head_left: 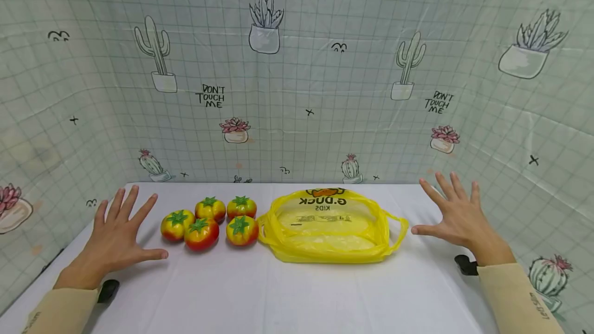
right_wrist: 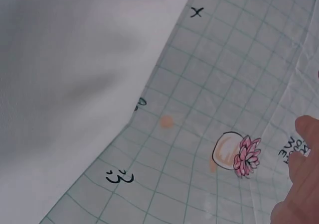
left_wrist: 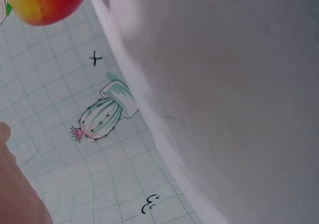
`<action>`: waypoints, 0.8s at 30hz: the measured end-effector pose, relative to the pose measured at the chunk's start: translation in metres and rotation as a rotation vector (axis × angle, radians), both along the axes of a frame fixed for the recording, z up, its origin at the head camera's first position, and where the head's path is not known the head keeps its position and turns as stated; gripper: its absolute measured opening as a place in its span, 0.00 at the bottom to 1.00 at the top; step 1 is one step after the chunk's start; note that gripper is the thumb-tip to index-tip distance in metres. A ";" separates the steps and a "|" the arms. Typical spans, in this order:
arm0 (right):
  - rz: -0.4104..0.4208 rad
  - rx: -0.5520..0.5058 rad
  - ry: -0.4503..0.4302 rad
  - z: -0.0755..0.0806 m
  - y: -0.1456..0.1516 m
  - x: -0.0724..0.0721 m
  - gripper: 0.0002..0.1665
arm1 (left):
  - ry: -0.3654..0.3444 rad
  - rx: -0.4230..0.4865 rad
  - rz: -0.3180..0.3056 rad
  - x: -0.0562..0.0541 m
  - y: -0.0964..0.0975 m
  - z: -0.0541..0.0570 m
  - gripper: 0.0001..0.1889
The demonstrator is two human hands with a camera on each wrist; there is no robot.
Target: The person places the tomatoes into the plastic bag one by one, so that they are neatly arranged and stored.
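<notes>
On a dial centred on the yellow bag [head_left: 329, 228], the left hand [head_left: 116, 241] is out at nine o'clock and the right hand [head_left: 457, 220] at three; both have straight, fanned fingers, hold nothing and are apart from the goods. The bag lies on the white table [head_left: 287, 303] with its mouth gaping, one handle loop [head_left: 402, 234] at three and its twin at nine. Five red-and-yellow tomatoes [head_left: 201, 233] sit in a loose cluster between bag and left hand, towards nine o'clock from the bag; the nearest one is right beside its loop, whether touching I cannot tell. The bag looks like thin film: almost weightless, limp, apt to slide, crumple or cling shut, and easily stretched if tugged. A light pinch on the rim at six or twelve o'clock should keep the mouth wide, while the loops look best for lifting. The tomatoes are glossy and smooth, probably light and firm if they are imitations, though their weight cannot be seen. Being round, they could roll or slip, so fingers wrapped round the widest part at three and nine seem surer than plucking at the green leafy tops [head_left: 239, 224].
</notes>
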State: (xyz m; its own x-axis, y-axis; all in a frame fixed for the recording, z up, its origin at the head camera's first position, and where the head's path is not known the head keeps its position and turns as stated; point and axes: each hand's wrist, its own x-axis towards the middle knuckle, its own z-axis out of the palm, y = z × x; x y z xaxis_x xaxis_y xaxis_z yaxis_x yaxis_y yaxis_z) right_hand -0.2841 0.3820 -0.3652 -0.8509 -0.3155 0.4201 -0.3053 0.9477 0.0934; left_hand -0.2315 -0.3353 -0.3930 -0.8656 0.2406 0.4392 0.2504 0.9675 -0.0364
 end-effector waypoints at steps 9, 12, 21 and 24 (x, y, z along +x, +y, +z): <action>0.081 -0.134 -0.064 -0.002 -0.007 -0.003 0.63 | -0.061 0.126 -0.042 -0.001 0.005 0.001 0.67; 0.080 -0.185 -0.105 -0.003 -0.011 -0.005 0.61 | -0.118 0.172 -0.033 -0.001 0.009 0.005 0.63; 0.098 -0.288 -0.240 -0.010 -0.031 -0.007 0.55 | -0.276 0.270 -0.034 0.000 0.021 0.011 0.60; 0.113 -0.310 -0.258 -0.011 -0.040 -0.006 0.54 | -0.297 0.310 -0.056 -0.001 0.021 0.011 0.59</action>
State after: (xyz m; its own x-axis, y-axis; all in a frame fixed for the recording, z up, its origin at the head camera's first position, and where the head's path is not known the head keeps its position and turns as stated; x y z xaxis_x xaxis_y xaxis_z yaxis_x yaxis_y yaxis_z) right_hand -0.2906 0.3423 -0.3760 -0.9081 -0.3047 0.2874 -0.3846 0.8782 -0.2843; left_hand -0.2321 -0.3138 -0.3825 -0.9547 0.1865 0.2320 0.2584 0.9062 0.3348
